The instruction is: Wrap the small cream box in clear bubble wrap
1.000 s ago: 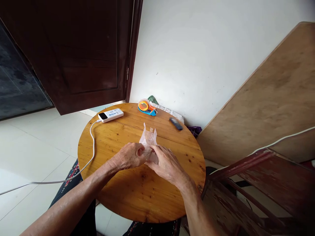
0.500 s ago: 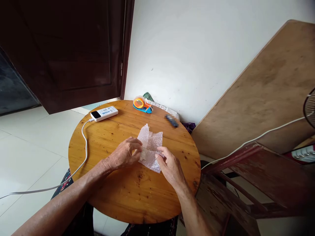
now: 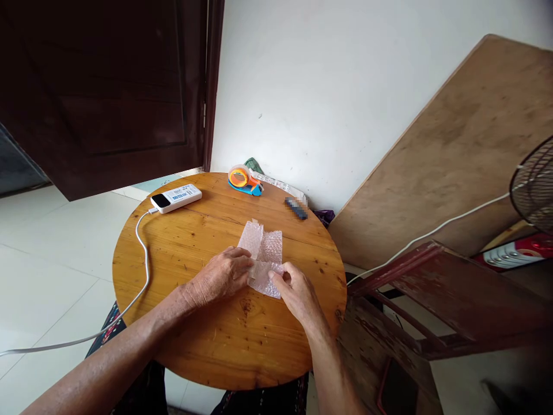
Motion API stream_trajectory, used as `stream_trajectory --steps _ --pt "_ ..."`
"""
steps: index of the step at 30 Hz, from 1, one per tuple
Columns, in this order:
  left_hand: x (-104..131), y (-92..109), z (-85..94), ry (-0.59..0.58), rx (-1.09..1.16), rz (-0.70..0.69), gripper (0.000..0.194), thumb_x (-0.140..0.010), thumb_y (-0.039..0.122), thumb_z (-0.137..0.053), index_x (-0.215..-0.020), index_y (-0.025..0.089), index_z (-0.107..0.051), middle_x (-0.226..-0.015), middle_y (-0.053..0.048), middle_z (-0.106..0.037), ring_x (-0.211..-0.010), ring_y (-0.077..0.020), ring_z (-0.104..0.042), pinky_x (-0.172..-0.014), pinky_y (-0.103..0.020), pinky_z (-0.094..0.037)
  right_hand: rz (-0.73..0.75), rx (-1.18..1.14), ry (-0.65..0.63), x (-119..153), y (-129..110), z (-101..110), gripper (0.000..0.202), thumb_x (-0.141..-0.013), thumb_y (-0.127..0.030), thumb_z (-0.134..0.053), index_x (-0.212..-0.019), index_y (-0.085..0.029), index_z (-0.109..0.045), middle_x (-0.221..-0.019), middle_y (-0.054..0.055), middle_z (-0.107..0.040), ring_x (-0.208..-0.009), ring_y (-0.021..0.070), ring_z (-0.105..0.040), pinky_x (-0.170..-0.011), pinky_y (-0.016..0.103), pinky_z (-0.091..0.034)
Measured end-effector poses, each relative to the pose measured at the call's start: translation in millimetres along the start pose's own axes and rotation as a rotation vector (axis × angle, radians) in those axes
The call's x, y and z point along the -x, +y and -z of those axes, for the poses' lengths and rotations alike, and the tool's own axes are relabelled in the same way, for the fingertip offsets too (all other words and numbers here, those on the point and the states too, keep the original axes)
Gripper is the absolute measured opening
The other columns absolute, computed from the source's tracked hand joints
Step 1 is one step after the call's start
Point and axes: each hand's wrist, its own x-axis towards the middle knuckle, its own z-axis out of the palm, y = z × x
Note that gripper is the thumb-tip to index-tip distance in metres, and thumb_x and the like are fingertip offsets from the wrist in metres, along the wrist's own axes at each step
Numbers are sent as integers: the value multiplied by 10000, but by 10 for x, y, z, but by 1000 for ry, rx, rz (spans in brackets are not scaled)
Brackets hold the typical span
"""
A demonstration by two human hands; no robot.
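A piece of clear, pinkish bubble wrap [image 3: 271,245] lies on the round wooden table [image 3: 207,340], its near part folded over. My left hand [image 3: 231,270] is closed at the left edge of the wrap, fingertips pinching it near the fold. On the right side, my right hand [image 3: 298,288] grips the folded flap between thumb and fingers. Whether anything lies inside the wrap I cannot tell.
At the table's back stands an orange and blue tape dispenser [image 3: 245,180]. A white power bank [image 3: 177,199] with a cable [image 3: 147,259] sits at the left. Back right lies a blurred dark object [image 3: 296,208]. A wooden chair [image 3: 432,300] and a fan [image 3: 536,184] are at the right.
The near flap of the bubble wrap now lies flatter and smoother. My right hand has shifted slightly along its edge. The whole view has turned a little to the right.
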Motion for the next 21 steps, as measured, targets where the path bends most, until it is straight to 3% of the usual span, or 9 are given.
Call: stream_trajectory --steps 3,8,14,21 --pt "33 74 -38 -7 -41 69 162 -883 176 -567 -980 195 -696 -1147 -93 -675 -1015 -211 -651 -913 -344 -550 -2 -78 -21 -28 -11 -44 309 -813 -461 -545 -650 -232 -418 -581 -53 -454 -544 123 -411 -500 229 -292" --pt "41 171 -30 -49 -95 118 110 -903 216 -591 -942 202 -692 -1126 -89 -656 -1038 -231 -616 -922 -366 -530 23 -255 57 -63 -4 -173 253 -772 -387 -563 -637 -226 -421 -573 -65 -406 -549 110 -379 -498 220 -296" --pt "-38 186 77 -134 -141 119 108 -894 234 -627 -941 212 -722 -1018 -79 -680 -996 -247 -591 -876 -371 -503 50 -396 102 -59 -160 -238 150 -788 -342 -567 -849 -211 -527 -627 -59 -527 -546 111 -436 -517 218 -357" --pt "-75 181 126 -150 -113 122 143 -910 255 -599 -926 211 -734 -981 -78 -711 -942 -240 -574 -879 -373 -474 99 -354 92 -95 -369 -269 414 -817 -284 -532 -1216 -178 -564 -601 -64 -523 -549 124 -481 -538 228 -408"
